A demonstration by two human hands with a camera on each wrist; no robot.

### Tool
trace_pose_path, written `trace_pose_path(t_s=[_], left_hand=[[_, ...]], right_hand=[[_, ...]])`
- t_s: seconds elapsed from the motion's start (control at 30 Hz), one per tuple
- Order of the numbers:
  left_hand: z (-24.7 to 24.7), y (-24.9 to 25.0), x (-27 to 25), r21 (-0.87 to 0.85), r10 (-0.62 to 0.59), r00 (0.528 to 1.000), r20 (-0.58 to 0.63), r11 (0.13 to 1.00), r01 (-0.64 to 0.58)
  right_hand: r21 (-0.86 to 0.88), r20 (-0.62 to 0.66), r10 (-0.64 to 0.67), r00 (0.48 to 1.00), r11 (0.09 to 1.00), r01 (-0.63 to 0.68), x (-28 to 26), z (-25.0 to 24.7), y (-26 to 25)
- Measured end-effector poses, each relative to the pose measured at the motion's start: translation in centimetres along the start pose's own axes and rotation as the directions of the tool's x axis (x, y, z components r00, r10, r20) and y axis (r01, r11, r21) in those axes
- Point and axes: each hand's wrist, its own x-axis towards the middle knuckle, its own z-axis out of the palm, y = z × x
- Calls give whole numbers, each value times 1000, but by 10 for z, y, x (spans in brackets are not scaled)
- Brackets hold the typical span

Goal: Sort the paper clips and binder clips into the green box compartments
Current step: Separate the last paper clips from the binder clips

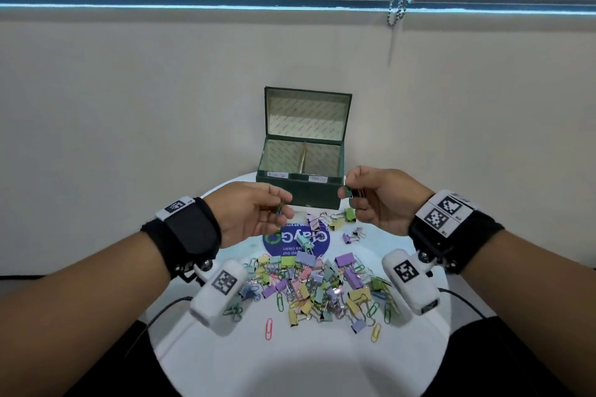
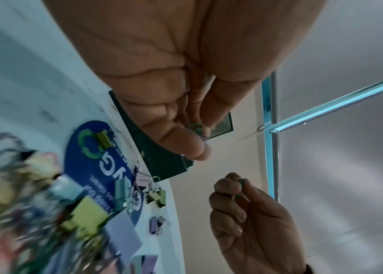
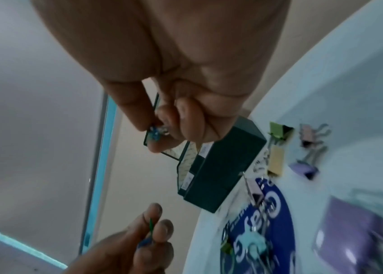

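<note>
The open green box [image 1: 300, 193] stands at the table's far edge, its lid up and a divider between two labelled compartments. Just in front of it, above the table, my left hand [image 1: 281, 207] pinches green and blue paper clips [image 1: 279, 208], seen too in the left wrist view as paper clips [image 2: 195, 128]. At the box's right front corner my right hand [image 1: 347, 194] pinches a small blue-green binder clip [image 1: 352, 193]; the right wrist view shows that binder clip [image 3: 155, 132] between thumb and fingertips. A mixed pile of clips [image 1: 316, 284] lies nearer me.
The round white table [image 1: 290, 364] carries a blue sticker [image 1: 319, 243] between pile and box. Loose binder clips [image 1: 338, 219] lie by the box front, and single paper clips [image 1: 268, 329] near the pile. A wall stands close behind the box.
</note>
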Motion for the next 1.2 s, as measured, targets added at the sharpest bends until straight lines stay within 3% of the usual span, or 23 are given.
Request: trace_pose_path(t_s=[0.23,0.33,0.47,0.53,0.6,0.63,0.7,0.77,0.83,0.9,1.0,1.2], left_hand=[[22,40,51,118,149,973,-176,985,-129],[32,52,76,169,189,951,-243,974,-151],[36,53,97,227,137,954,-267,971,-76],[29,51,95,502,226,946,-235,861,-81],[21,51,78,840,386,916,-109,528,-123],[19,49,63,917,420,907,-23,371,-148],[15,43,28,961,349,931,103,206,-184],[12,30,-6,970,197,960,199,104,-222],[5,14,-36,963,68,962,263,35,-266],[-1,-2,-56,953,-22,953,302,-12,-302],[-8,-25,-69,936,-59,938,342,-69,-346],[-2,-52,-68,882,15,884,467,-85,-464]], right_hand=[[-369,-222,-182,958,925,90,48,15,-26],[-453,-241,-239,941,885,109,62,24,-31],[-463,-184,-243,952,876,134,73,30,-34],[-537,-140,-302,943,823,184,69,26,-35],[-663,-63,-379,923,708,245,51,17,-35],[-737,-9,-400,917,623,264,36,12,-33],[-865,146,-363,920,405,297,5,0,-24],[-941,256,-195,947,175,290,-22,-14,-7],[-963,270,-19,963,-10,270,-43,-30,12],[-968,230,86,969,-86,237,-59,-44,23],[-973,187,136,973,-107,202,-69,-54,30],[-983,154,66,986,-89,159,-55,-48,45]])
